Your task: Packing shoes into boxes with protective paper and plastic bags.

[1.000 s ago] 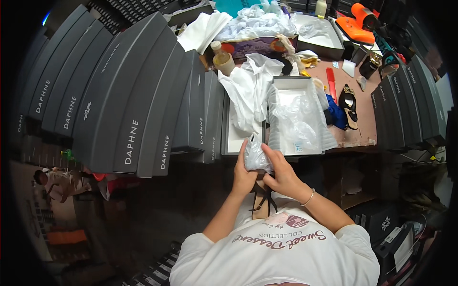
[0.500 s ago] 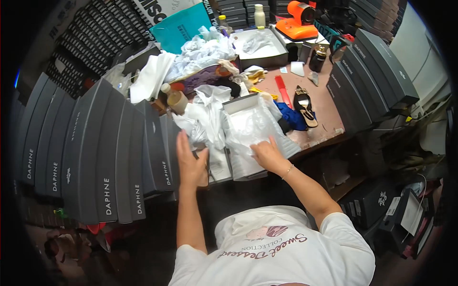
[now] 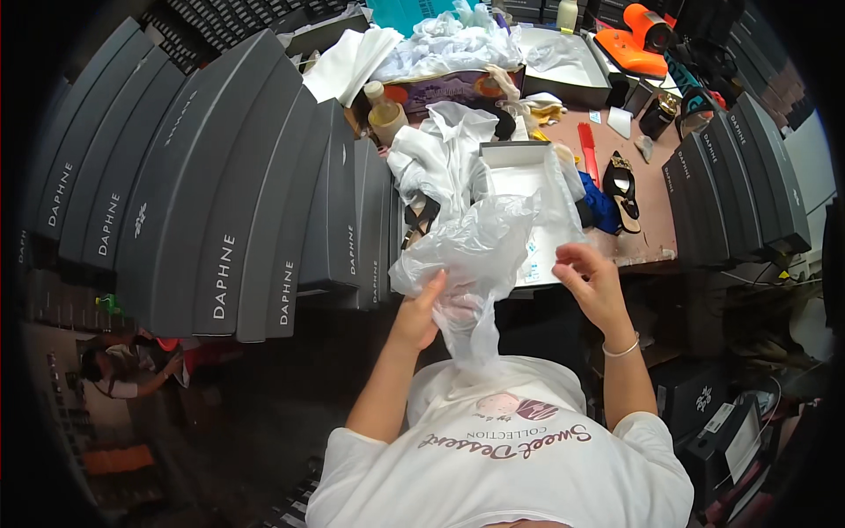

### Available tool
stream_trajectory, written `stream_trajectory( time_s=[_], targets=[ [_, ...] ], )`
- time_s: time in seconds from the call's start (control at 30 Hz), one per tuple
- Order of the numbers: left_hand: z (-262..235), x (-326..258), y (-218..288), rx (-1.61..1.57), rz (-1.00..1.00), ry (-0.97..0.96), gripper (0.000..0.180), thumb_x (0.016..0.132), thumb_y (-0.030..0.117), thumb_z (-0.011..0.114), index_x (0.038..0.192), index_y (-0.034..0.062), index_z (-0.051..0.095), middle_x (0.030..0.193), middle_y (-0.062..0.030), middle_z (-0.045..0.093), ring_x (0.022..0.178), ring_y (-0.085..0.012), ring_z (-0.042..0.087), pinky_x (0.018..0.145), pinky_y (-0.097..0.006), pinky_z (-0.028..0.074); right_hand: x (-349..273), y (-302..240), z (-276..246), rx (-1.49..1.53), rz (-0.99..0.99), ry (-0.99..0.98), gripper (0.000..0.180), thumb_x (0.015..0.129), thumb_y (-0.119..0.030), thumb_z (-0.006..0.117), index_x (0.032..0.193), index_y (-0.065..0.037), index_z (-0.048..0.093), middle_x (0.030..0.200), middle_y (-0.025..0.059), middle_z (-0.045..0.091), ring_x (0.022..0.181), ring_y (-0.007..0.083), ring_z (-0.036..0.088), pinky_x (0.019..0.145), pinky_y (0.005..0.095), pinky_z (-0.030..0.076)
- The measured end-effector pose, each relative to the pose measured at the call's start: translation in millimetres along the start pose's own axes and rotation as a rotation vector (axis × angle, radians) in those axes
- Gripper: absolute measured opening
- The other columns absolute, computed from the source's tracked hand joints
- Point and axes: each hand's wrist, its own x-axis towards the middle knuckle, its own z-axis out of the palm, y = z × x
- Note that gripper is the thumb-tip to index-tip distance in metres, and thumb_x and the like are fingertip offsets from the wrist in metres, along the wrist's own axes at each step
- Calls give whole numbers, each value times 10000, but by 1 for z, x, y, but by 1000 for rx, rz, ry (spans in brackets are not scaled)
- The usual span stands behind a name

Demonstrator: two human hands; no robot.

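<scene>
My left hand is closed on a crumpled, translucent plastic bag, which hangs down in front of my shirt. To the right, my right hand is raised with its fingers loosely curled and apart, and nothing shows in it. It hovers by the near right corner of an open shoe box with white paper inside. A small printed packet lies near the box's front end. Left of the box is crumpled white tissue paper; a dark shoe partly shows below it.
Dark grey shoe boxes stand upright in a row at left; several more stand at right. On the table are a black sandal, a red brush, blue cloth and a bottle. Behind is an orange device.
My left hand has left the shoe box edge and now holds the plastic bag, lifted out of the open box. My right hand has moved right, off the plastic. The view has shifted.
</scene>
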Motion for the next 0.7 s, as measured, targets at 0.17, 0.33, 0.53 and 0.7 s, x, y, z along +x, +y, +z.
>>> stream_trajectory(
  time_s=[0.17, 0.33, 0.53, 0.7],
  targets=[
    [-14, -11, 4, -85, -211, -156, 423, 937, 287, 572, 1274, 45, 492, 1112, -168, 624, 925, -252, 653, 708, -380, 576, 4, 15, 8, -49, -334, 323, 1034, 613, -220, 874, 1436, -78, 264, 1328, 137, 467, 1230, 279, 433, 977, 401, 398],
    [-31, -46, -23, -301, -394, -178, 491, 931, 352, 549, 1293, 26, 485, 1147, -145, 619, 1040, -261, 611, 881, -420, 513, 16, 41, -1, 340, 82, -239, 401, 771, -94, 707, 1141, 4, 587, 1007, 86, 637, 926, 153, 604, 807, 276, 475],
    [-10, -86, -26, -1076, 43, -165, 549, 909, 361, 465, 1349, 36, 431, 1341, -144, 499, 1238, -294, 477, 1048, -464, 387, 5, 50, -48, -165, 53, 1, 175, 795, -46, 580, 927, 43, 652, 744, 37, 637, 679, 89, 549, 626, 253, 448],
    [-11, -66, -28, 1174, 711, 355, 857, 715, -2, 700, 1452, 20, 262, 1412, -175, 351, 1270, -286, 418, 1046, -389, 347, 1, 68, -51, -296, 23, -12, 190, 796, -75, 628, 939, 49, 642, 718, 116, 632, 656, 134, 555, 631, 303, 460]
  ],
)
